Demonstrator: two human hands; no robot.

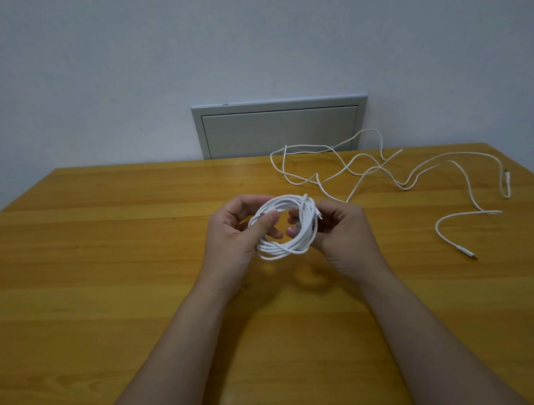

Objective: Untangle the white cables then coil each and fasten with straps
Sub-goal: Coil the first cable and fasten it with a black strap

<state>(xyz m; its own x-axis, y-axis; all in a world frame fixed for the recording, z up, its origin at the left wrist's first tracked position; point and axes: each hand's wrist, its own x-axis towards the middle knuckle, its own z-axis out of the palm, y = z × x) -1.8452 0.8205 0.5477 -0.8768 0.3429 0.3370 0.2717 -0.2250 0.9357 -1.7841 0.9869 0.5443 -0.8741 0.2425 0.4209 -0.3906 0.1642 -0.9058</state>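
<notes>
A white cable wound into a round coil (286,248) is held above the middle of the wooden table (106,276). My left hand (239,232) grips the coil's left side, thumb pressed over the strands. My right hand (340,228) grips its right side, fingers curled round the bundle near a connector end. A second white cable (380,167) lies loose in wavy loops across the far right of the table, one plug end (468,253) pointing toward the near right. No strap is visible.
The table's far edge meets a pale wall with a grey metal panel (281,128) behind it. The loose cable's loops reach the far edge and the right edge of the table.
</notes>
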